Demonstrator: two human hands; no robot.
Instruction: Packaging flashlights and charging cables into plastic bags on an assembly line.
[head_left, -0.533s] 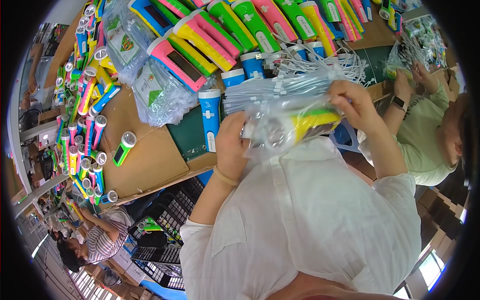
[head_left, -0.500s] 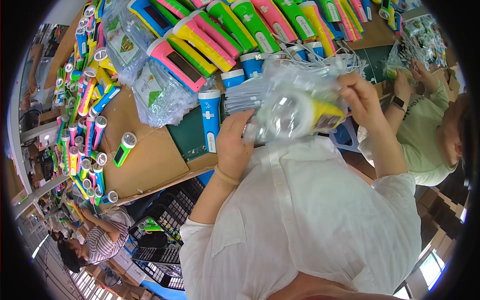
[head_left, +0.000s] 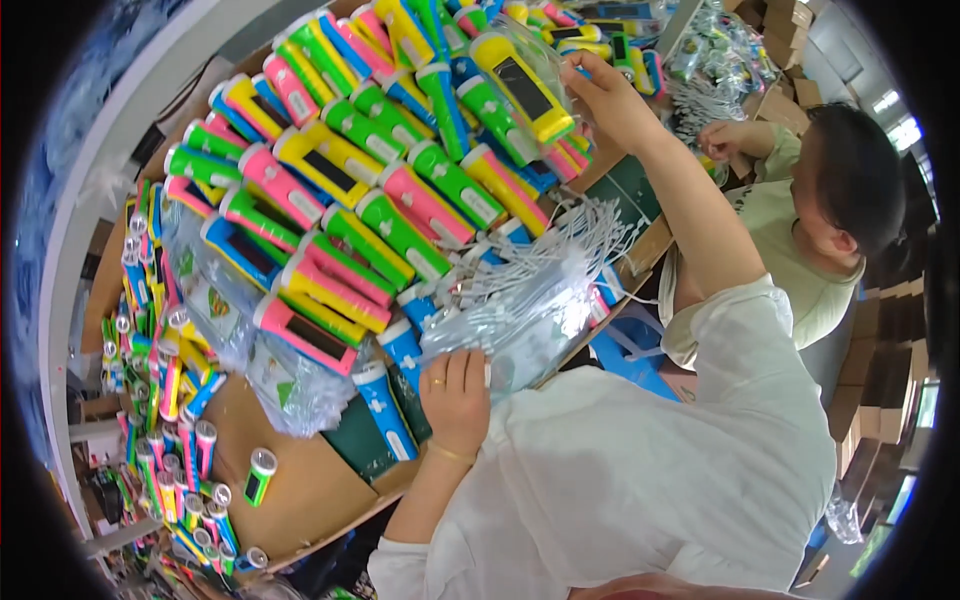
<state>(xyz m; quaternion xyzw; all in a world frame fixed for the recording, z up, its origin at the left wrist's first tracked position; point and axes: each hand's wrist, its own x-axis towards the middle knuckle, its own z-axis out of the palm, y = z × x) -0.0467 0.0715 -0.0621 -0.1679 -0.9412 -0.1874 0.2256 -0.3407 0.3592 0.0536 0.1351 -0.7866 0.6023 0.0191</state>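
Note:
High over the far side of a flashlight pile, my right hand (head_left: pixel 608 98) pinches the clear plastic bag around a yellow flashlight (head_left: pixel 522 88) with a dark panel. My left hand (head_left: pixel 457 405) is low at the near edge of a stack of white cables in clear sleeves (head_left: pixel 510 330). Its fingers are bent and close together, with a small white piece by the fingertips; what they grip is partly hidden. Just left of that hand lies a blue flashlight (head_left: pixel 385 410) with a white cross.
Rows of pink, green, yellow and blue flashlights (head_left: pixel 350 170) fill the far table. Clear bags with printed inserts (head_left: pixel 290 385) lie at left, beside cardboard (head_left: pixel 310 490) bearing a lone green flashlight (head_left: pixel 261 476). More flashlights crowd the left edge. A co-worker (head_left: pixel 800 210) sits at right.
My right hand has carried the bagged yellow flashlight away from my chest, out over the far pile. My left hand has come off the bag and is at the cable stack. The view has turned.

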